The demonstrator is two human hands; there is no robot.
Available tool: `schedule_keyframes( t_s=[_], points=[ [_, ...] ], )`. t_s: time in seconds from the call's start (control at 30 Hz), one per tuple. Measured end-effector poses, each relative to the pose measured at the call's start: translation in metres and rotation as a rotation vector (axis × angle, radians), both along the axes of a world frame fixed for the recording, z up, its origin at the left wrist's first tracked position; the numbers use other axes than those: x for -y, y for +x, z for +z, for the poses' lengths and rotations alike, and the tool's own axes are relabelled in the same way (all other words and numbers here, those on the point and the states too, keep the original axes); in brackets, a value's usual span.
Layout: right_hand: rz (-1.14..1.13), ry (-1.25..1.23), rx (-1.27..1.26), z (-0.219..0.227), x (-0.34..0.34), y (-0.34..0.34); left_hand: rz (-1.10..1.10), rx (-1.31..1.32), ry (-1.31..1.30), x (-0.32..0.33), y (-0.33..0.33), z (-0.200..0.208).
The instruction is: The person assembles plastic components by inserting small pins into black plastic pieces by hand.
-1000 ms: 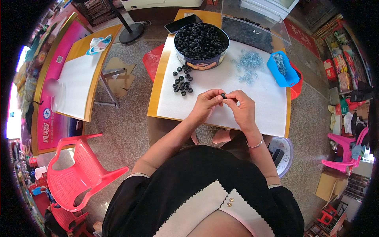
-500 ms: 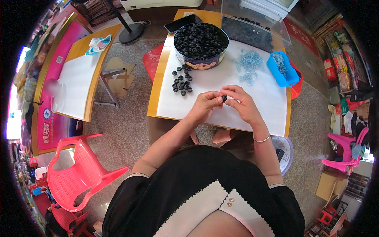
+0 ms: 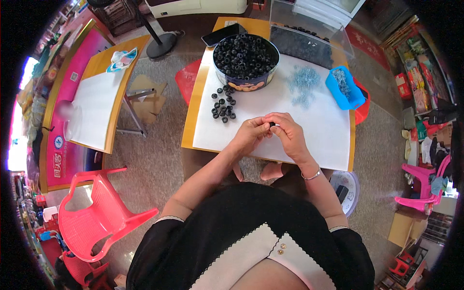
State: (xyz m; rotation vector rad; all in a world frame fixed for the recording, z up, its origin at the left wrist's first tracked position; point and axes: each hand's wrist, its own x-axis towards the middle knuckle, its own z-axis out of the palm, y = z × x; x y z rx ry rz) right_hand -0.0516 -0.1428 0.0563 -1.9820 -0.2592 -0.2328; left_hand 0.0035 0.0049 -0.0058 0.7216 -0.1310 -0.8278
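Observation:
Between my fingertips, over the near part of the white-covered table (image 3: 319,140), is a small black round piece (image 3: 272,124), mostly hidden by my fingers. My left hand (image 3: 252,133) pinches it from the left. From the right, the closed thumb and fingers of my right hand (image 3: 289,135) meet on the same piece. Left of my hands lies a loose group of similar black pieces (image 3: 223,113) with holes. A round tin (image 3: 246,85) behind them is heaped with more. Small clear bluish bits (image 3: 304,79) are spread at the right of the table.
A blue plastic basket (image 3: 349,100) holding clear bits sits at the right edge. At the far side are a phone (image 3: 224,35) and a clear box (image 3: 302,48) with dark contents. A pink chair (image 3: 94,217) and a second table (image 3: 92,108) stand to the left.
My right hand has moved slightly left and closed in against my left hand, so the black piece shows less. Both hands sit a little lower in the view, which has shifted slightly.

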Motion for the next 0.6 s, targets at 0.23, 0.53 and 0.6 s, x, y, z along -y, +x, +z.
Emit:
schedule_keyframes(
  t_s=[0.23,0.53,0.6],
  points=[
    [0.012,-0.138,0.014,-0.002,0.005,0.006,-0.02,-0.073,-0.082,0.001,0.003,0.0],
    [-0.084,-0.249,0.063,-0.004,-0.01,0.001,0.03,-0.091,-0.145,0.002,0.004,0.001],
    [-0.086,-0.239,0.071,-0.007,-0.011,0.0,0.024,-0.09,-0.147,0.002,0.004,0.004]
  ],
)
